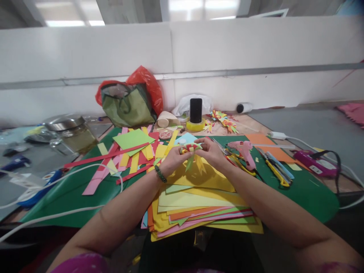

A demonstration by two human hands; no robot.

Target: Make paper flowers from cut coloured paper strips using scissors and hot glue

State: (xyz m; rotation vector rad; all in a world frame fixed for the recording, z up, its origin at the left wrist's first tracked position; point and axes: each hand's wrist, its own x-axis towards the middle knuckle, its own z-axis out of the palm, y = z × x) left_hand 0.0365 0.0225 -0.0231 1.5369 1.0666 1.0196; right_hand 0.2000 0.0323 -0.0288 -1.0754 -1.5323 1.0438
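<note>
Multicoloured paper ornament, small, with red, yellow and green parts, is between my two hands, just over the front of the table. My left hand pinches one side of it with thumb and fingers, a dark green beaded bracelet around that wrist. My right hand has its fingertips on the other side, so both hands are close together, clamped on the same piece. Pointed green and yellow paper ends hang from it, below my fingers.

Beneath my hands lies a thick, uneven stack of coloured paper sheets, with yellow, pale green, orange and pink edges showing. It rests on a dark green mat. Left of the stack, red, pink and yellow paper strips lie scattered near a bright green paper sheet.

Near my right hand are a pink glue gun and scissors with yellow handles; farther right lies a yellow-handled cutter. Beyond my hands, a black phone stands upright at a yellow roll of tape, with more bright paper ornaments just to its right.
</note>
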